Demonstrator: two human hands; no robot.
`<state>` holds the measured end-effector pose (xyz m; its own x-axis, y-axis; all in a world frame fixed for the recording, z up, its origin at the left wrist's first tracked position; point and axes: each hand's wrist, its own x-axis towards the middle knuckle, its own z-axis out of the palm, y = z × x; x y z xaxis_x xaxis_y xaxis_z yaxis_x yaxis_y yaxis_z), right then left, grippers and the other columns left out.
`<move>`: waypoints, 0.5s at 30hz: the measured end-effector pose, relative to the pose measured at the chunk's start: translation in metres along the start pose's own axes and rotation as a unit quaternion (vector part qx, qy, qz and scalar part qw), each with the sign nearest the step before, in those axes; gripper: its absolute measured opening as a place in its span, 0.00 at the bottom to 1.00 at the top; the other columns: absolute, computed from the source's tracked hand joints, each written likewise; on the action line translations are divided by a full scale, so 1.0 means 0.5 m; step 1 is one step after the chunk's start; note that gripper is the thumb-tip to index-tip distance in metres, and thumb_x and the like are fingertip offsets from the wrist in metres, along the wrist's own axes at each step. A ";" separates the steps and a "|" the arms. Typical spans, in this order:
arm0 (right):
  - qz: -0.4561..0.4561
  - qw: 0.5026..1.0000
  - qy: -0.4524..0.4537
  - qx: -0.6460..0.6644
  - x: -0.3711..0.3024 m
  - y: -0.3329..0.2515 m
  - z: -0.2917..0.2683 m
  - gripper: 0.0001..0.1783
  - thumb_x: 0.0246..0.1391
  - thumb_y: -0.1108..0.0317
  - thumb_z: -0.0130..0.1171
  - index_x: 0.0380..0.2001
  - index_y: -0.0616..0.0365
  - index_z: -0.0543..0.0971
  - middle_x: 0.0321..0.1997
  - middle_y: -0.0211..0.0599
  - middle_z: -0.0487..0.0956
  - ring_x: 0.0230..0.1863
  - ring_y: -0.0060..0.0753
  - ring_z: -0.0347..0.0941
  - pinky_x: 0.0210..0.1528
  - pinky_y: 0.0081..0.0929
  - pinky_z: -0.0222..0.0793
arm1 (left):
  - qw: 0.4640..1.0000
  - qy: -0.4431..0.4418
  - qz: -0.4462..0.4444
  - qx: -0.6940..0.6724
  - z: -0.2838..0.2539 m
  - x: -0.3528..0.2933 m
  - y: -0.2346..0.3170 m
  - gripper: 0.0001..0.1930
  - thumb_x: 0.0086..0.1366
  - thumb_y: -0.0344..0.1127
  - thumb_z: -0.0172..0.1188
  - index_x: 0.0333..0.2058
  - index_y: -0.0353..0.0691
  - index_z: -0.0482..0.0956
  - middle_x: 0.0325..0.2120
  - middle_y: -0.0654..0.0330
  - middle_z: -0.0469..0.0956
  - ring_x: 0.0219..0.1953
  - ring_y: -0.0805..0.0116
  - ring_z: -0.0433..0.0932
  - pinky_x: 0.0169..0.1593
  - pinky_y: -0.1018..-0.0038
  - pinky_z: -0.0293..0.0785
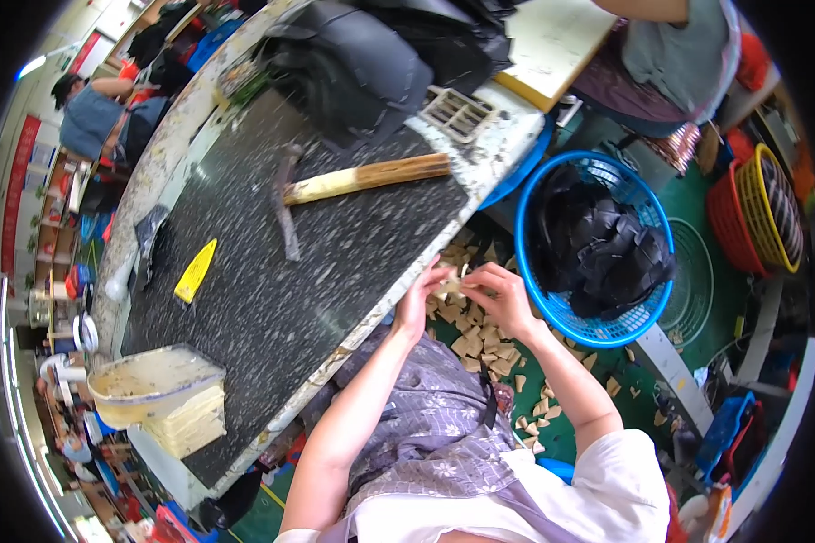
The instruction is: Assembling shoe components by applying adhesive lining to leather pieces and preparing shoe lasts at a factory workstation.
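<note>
My left hand [413, 304] and my right hand [505, 297] meet just past the near edge of the worktable. Their fingertips close on a small beige piece [449, 287], whose outline blends with similar scraps below. Beneath and behind the hands, many beige offcuts [480, 344] lie scattered on the green floor. A hammer [367, 178] with a wooden handle rests on the dark speckled tabletop [272, 271], away from both hands. Stacked black sheet pieces [353, 77] cover the table's far end.
A blue plastic basket [522, 249] full of black pieces stands right of my right hand. On the table are a yellow pointed piece [196, 271] and a translucent tub [154, 385] beside a pale block. Red and yellow baskets [738, 217] and a seated person [670, 63] are farther right.
</note>
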<state>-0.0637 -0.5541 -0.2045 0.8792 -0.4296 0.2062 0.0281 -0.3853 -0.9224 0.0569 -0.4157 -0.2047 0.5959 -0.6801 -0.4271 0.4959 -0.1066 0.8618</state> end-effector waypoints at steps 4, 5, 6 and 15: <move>-0.003 0.995 0.006 -0.095 0.011 -0.018 -0.015 0.09 0.44 0.73 0.68 0.32 0.59 0.82 0.36 0.35 0.78 0.34 0.34 0.75 0.35 0.29 0.71 | 0.994 0.062 0.053 0.077 -0.081 0.015 -0.056 0.26 0.73 0.48 0.37 0.62 0.39 0.63 0.57 0.59 0.71 0.63 0.72 0.58 0.64 0.67 0.50; -0.045 0.981 0.006 -0.186 0.017 -0.014 -0.021 0.10 0.43 0.71 0.69 0.32 0.58 0.82 0.37 0.34 0.78 0.36 0.35 0.73 0.37 0.31 0.70 | 0.993 0.062 0.023 0.100 -0.090 0.003 -0.063 0.26 0.73 0.49 0.39 0.62 0.39 0.64 0.57 0.58 0.70 0.62 0.71 0.59 0.63 0.67 0.51; -0.055 0.967 -0.013 -0.249 0.025 -0.017 -0.024 0.09 0.47 0.65 0.66 0.31 0.57 0.82 0.40 0.33 0.77 0.42 0.39 0.71 0.45 0.35 0.66 | 0.991 0.062 -0.005 0.122 -0.096 -0.011 -0.063 0.27 0.72 0.50 0.40 0.62 0.39 0.64 0.57 0.57 0.70 0.62 0.70 0.60 0.63 0.68 0.52; 0.083 0.984 -0.034 -0.155 0.067 0.063 0.081 0.05 0.50 0.80 0.60 0.32 0.66 0.80 0.41 0.39 0.79 0.42 0.36 0.78 0.46 0.28 0.71 | 0.944 0.120 0.188 0.241 -0.113 -0.254 -0.020 0.13 0.67 0.44 0.56 0.29 0.41 0.76 0.21 0.64 0.76 0.24 0.73 0.74 0.32 0.74 0.71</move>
<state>-0.0143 -0.5476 -0.2396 0.8896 -0.4558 0.0291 -0.2552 -0.5490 -0.7959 0.0119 -0.2872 -0.1747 0.8277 -0.5572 -0.0658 -0.0902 -0.2478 0.9646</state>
